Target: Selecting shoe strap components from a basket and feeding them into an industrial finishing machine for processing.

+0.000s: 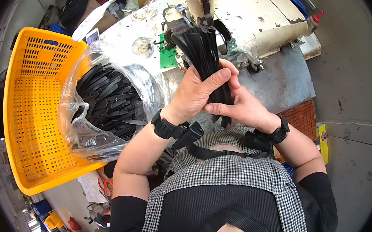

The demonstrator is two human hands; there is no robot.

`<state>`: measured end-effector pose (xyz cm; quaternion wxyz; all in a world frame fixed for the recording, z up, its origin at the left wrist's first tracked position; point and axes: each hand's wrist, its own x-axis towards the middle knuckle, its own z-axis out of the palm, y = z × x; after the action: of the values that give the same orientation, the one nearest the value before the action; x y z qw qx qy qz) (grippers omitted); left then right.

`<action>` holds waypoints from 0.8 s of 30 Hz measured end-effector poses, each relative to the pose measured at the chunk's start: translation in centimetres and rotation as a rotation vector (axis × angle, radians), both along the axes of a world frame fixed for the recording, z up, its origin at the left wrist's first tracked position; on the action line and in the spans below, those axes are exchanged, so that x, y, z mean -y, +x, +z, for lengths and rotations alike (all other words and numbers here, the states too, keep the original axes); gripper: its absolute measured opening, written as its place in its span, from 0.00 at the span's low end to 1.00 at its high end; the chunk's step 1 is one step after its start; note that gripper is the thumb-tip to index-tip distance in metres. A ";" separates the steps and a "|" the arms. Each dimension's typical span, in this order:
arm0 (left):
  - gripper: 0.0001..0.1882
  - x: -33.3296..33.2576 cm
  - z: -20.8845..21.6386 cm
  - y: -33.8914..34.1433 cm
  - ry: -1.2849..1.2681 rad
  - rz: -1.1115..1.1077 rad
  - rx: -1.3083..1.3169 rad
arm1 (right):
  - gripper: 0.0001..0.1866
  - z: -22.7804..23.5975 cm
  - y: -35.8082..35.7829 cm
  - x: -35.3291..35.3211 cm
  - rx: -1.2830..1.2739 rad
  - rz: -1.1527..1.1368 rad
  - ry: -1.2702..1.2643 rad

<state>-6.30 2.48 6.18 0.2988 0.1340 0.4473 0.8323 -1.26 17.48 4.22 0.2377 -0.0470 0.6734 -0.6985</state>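
A thick bundle of flat black strips stands between my hands, its far ends fanned out toward the sewing machine. My left hand wraps round the bundle's middle, thumb laid across it. Lower down, my right hand grips the same bundle, its thumb over the near end and its fingers behind. To my left, a clear plastic bag lies open, heaped with many more black strips. That bag rests in a yellow perforated basket.
The worn white machine table spreads ahead, with a grey metal plate on its right. A white lamp arm reaches over the far left. Red-handled scissors lie below the basket. A red-capped bottle stands far right.
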 end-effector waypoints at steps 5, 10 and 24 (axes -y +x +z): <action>0.16 0.7 -0.4 -0.2 -0.063 -0.067 0.014 | 0.13 0.2 0.6 0.2 0.026 0.043 -0.044; 0.15 0.2 -0.8 -0.3 0.005 -0.024 0.018 | 0.23 -1.3 0.6 0.3 -0.075 -0.062 -0.049; 0.15 0.3 -0.5 0.0 -0.092 -0.042 0.049 | 0.33 0.7 0.3 0.3 -0.013 -0.074 -0.263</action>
<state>-6.27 2.18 5.68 0.3329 0.1090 0.4749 0.8073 -0.97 17.22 4.97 0.1989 -0.0574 0.5788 -0.7888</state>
